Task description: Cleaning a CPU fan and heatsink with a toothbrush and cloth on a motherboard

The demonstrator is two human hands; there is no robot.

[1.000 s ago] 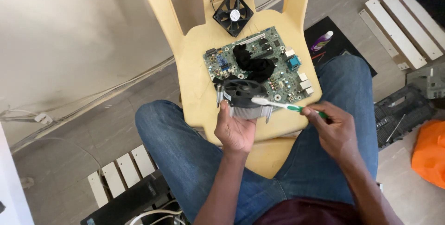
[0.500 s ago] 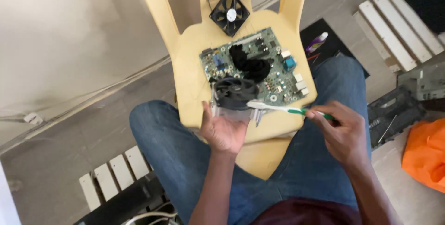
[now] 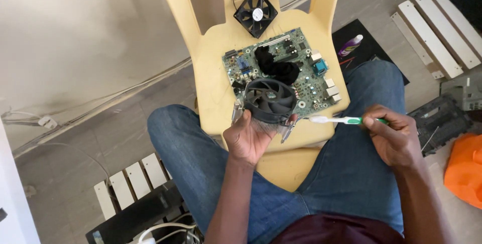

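Observation:
My left hand [image 3: 249, 141] grips a processor cooler [image 3: 269, 102], a black fan on a finned metal heatsink, tilted so the fan faces up toward me. My right hand [image 3: 394, 136] holds a green and white toothbrush [image 3: 337, 120] by its handle, the bristle end pointing left and just clear of the cooler's right side. Behind the cooler a green motherboard [image 3: 306, 80] lies flat on the seat of a yellow plastic chair [image 3: 216, 63], with a black cloth [image 3: 275, 68] on it.
A loose black case fan [image 3: 256, 13] leans against the chair back. A small purple bottle [image 3: 350, 45] lies on a black mat on the floor to the right. White slatted panels [image 3: 432, 20], a dark case part [image 3: 439, 118] and an orange bag [image 3: 464, 168] surround my legs.
The toothbrush has drawn off the cooler to the right. My left hand has tipped the cooler so the fan face shows more fully.

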